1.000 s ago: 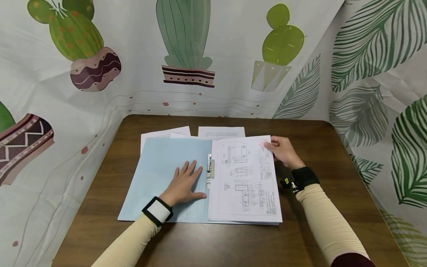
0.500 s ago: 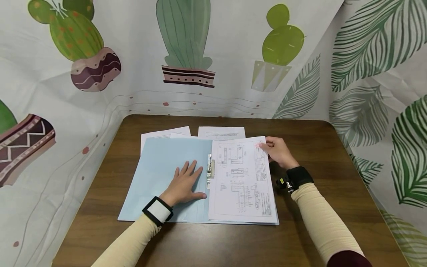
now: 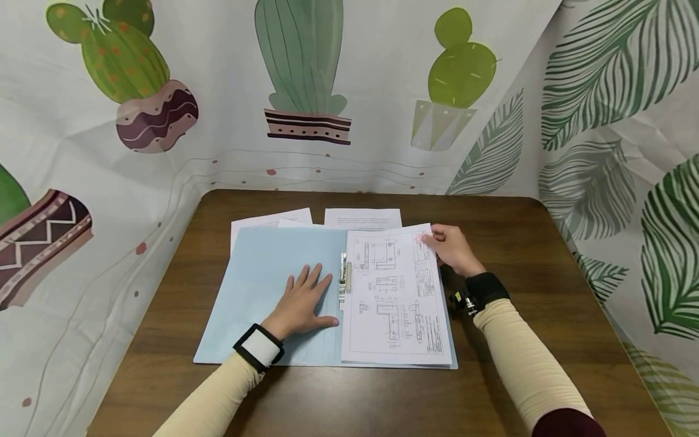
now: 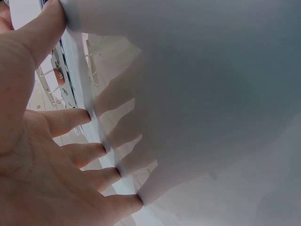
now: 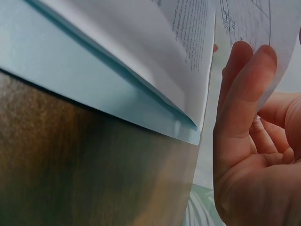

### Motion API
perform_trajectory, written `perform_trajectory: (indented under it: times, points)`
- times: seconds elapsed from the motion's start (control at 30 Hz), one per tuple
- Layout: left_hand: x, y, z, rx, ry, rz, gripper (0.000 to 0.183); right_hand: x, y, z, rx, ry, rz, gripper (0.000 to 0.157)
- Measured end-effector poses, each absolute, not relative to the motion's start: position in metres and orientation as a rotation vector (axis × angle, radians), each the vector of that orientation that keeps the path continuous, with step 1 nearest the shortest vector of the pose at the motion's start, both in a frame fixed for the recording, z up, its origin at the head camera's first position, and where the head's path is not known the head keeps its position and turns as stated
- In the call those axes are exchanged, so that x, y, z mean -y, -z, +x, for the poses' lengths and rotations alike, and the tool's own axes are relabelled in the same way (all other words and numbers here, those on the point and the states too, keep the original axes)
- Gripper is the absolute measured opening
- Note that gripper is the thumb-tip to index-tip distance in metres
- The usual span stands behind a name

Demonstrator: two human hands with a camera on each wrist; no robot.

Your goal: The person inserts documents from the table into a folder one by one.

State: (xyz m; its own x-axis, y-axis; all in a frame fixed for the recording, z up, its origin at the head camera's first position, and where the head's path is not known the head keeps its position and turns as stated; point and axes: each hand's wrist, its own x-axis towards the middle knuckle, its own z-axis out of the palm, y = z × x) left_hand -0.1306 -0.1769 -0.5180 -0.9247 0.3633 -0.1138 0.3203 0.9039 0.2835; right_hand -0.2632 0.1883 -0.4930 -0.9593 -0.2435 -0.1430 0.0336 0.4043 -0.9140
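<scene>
A light blue folder [image 3: 262, 249] lies spread open, with a metal clip [image 3: 343, 282] along its spine. On its right side is a stack of paper, topped by a sheet with a technical drawing [image 3: 371, 346]. My left hand [image 3: 299, 308] rests flat on the bare left cover, fingers spread and thumb toward the spine. At the sheet's upper right corner my right hand [image 3: 454, 249] pinches the paper between thumb and fingers. In the right wrist view the held sheet [image 5: 284, 23] curves up, above a printed page [image 5: 160, 28] beneath it.
White papers [image 3: 360, 216] stick out from behind the folder's far edge. The brown wooden table [image 3: 519, 237] extends on both sides and in front. A white cloth with cactus and leaf prints [image 3: 382, 73] hangs around the back and sides.
My right hand has moved left with the pinched sheet corner, and the sheet's right edge has shifted left, showing more of the blue cover. My left hand has stayed in place.
</scene>
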Motion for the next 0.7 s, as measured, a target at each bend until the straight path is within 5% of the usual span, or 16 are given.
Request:
perform_trajectory:
  times: [0.7]
  points:
    - [0.1763, 0.5173, -0.1306, -2.912, -0.41, 0.532, 0.104, -0.1861, 0.496, -0.2598, -2.514, 1.481, -0.164, 0.031]
